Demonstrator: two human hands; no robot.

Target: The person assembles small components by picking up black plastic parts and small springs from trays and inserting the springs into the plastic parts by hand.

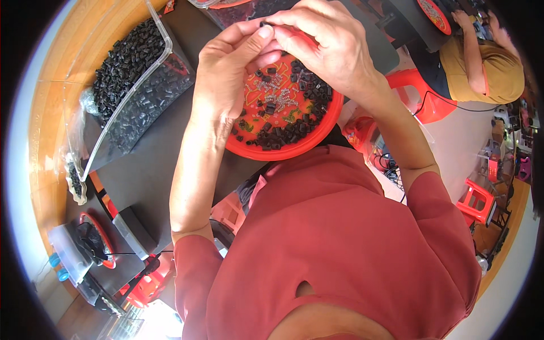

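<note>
My left hand [226, 68] and my right hand [337, 48] meet above a round red tray [263, 153]. Their fingertips are pinched together around a small black part [265, 24], mostly hidden by the fingers. Both hands seem to grip it. Below them in the tray lie small metal springs [277, 90], loose near the middle. Black plastic pieces [277, 135] are heaped along the tray's near and right sides. A few tiny green bits [245, 125] are scattered among them.
A clear plastic bin [136, 90] full of black pieces stands on the dark table [147, 170] to the left. Another clear bin [243, 12] is beyond my hands. At right, a co-worker in a mustard top [476, 68] sits near red stools [422, 93].
</note>
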